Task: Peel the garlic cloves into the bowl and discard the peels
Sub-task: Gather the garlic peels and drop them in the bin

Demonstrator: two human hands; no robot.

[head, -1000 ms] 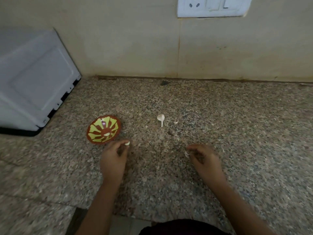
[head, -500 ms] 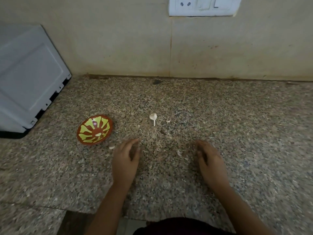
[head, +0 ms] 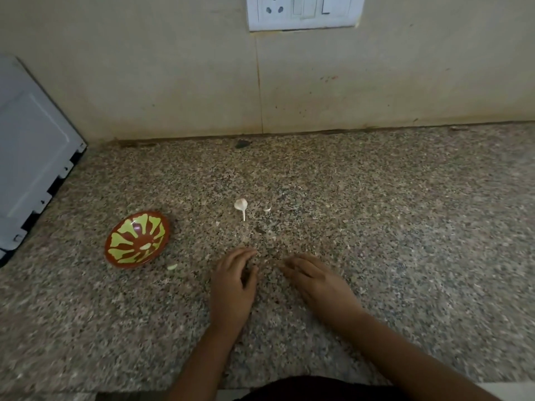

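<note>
The left hand (head: 233,287) rests on its edge, fingers loosely cupped, nothing visible in it. Just beside it at three o'clock, the right hand (head: 315,280) lies low with fingers nearly straight, blurred, also holding nothing that shows. They stand apart, bracketing a patch of counter (head: 405,256), so the step appears to be sweeping up peels. Papery skins are light and cling to stone, so a slow inward scrape with both hands as walls, then a pinch, should work better than a quick brush. The speckled granite hides pale flakes, so the person should sweep wider than looks needful.

At the left hand's ten o'clock a small pale clove (head: 172,266) lies on the counter, just outside the bowl (head: 127,235). It probably belongs inside. The bowl is shallow, round and glossy, brown with yellow-green petals, and one pale piece lies in it.

Farther off, at the hands' twelve o'clock, sits a white, dry-looking garlic remnant (head: 241,204) with a thin stalk, and a curled peel scrap (head: 267,209) lies at its three o'clock. Beyond rise a matte beige wall (head: 173,82) and a white switch plate (head: 301,11).
</note>
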